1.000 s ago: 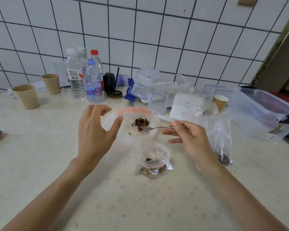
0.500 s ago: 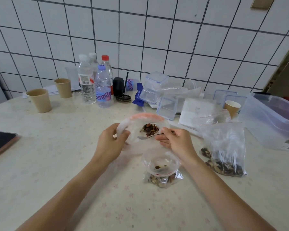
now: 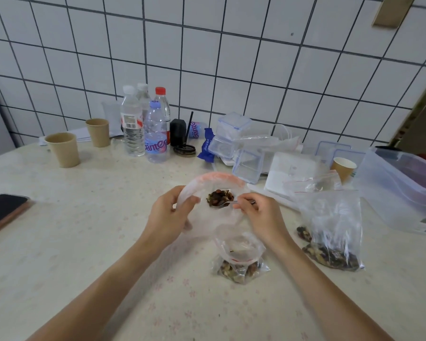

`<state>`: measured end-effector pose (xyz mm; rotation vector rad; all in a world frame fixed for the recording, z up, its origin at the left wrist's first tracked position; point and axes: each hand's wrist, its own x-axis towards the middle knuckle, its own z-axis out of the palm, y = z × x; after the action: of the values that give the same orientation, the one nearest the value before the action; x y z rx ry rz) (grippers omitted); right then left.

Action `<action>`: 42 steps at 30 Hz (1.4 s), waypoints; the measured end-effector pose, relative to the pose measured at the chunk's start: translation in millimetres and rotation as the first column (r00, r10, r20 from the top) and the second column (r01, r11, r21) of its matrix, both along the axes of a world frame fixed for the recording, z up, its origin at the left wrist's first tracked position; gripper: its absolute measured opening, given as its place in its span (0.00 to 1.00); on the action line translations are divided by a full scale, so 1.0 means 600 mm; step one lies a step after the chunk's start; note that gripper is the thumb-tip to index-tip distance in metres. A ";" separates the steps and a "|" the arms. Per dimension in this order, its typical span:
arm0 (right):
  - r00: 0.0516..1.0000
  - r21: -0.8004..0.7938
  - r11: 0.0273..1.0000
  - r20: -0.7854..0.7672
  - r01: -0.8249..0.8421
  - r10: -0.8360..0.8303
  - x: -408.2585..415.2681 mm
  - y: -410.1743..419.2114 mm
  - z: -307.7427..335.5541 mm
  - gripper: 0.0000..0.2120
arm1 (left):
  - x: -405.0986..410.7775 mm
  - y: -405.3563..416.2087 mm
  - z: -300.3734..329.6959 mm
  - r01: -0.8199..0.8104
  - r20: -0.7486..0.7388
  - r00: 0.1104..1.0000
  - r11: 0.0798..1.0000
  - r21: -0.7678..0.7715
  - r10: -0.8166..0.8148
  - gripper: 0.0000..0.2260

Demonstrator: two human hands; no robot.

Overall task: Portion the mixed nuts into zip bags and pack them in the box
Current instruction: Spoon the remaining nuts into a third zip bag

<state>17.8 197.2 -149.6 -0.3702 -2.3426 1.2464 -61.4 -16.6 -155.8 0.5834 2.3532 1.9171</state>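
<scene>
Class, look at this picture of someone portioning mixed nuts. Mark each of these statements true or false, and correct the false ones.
1. The right hand holds a spoon loaded with nuts. True.
2. The left hand lies flat on the table. False: it grips the rim of the big bag.
3. The small zip bag in front of the hands is empty. False: it has nuts at the bottom.
4. A phone lies at the table's left edge. True.
5. One bottle has a red cap. True.
</scene>
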 end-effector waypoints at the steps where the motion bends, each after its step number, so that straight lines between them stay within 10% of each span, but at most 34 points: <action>1: 1.000 -0.006 1.000 0.000 0.006 -0.006 -0.003 0.002 0.000 0.07 | -0.002 0.000 -0.001 -0.003 0.002 1.000 1.000 -0.007 0.003 0.05; 28: 0.998 -0.441 0.897 -0.028 0.043 -0.062 0.012 0.019 -0.010 0.08 | -0.012 -0.009 0.004 -0.051 0.203 0.979 0.966 0.255 -0.002 0.18; 36: 0.994 -0.445 0.894 -0.112 -0.057 0.008 0.091 0.025 0.057 0.09 | -0.003 -0.013 0.014 -0.211 -0.313 0.931 0.977 -0.039 0.189 0.20; 42: 0.995 -0.484 0.872 -0.091 -0.079 0.040 0.176 0.037 0.085 0.10 | 0.045 0.000 0.038 -0.123 -0.612 0.790 0.988 -0.096 0.039 0.08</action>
<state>123.1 219.1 -98.8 -0.4001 -1.9605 1.8493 -34.6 -16.9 -132.9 1.2756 2.8825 1.7700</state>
